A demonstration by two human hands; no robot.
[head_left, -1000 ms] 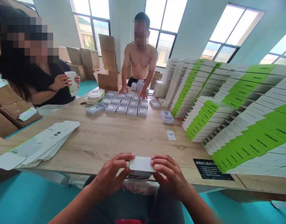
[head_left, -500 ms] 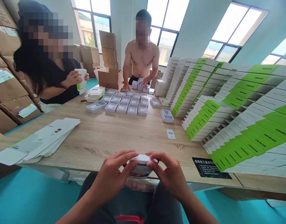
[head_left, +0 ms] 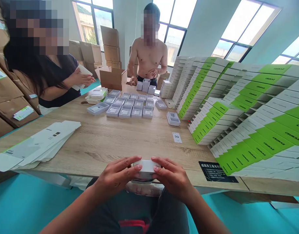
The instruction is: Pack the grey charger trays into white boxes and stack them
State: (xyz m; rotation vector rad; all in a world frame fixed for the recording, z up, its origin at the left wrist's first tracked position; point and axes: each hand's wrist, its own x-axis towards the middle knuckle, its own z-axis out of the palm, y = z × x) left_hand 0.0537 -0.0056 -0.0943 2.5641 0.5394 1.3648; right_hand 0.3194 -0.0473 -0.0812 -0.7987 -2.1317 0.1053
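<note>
A small white box [head_left: 147, 166] is held upright between both my hands at the table's near edge. My left hand [head_left: 118, 174] is closed on its left side, fingertips on the upper edge. From the opposite side, my right hand [head_left: 173, 175] grips it the same way, its fingers and thumb pressed on the end. Below the white top, the box's lower part shows darker, and its details cannot be made out. A flat stack of unfolded white cartons [head_left: 45, 143] lies to the left of my hands. A white card [head_left: 177, 137] lies beyond my right hand.
Several white trays [head_left: 125, 111] stand in rows mid-table, with a single tray [head_left: 173, 119] to their right. Tall stacks of green-and-white boxes [head_left: 255, 130] line the right side beside a black notice [head_left: 212, 171]. Two people stand across; one holds a white carton [head_left: 84, 70].
My fingers have straightened along the white box, and its top has turned flatter toward me. Across the table, one person's hands have drawn back from the trays; the other person's carton has tilted.
</note>
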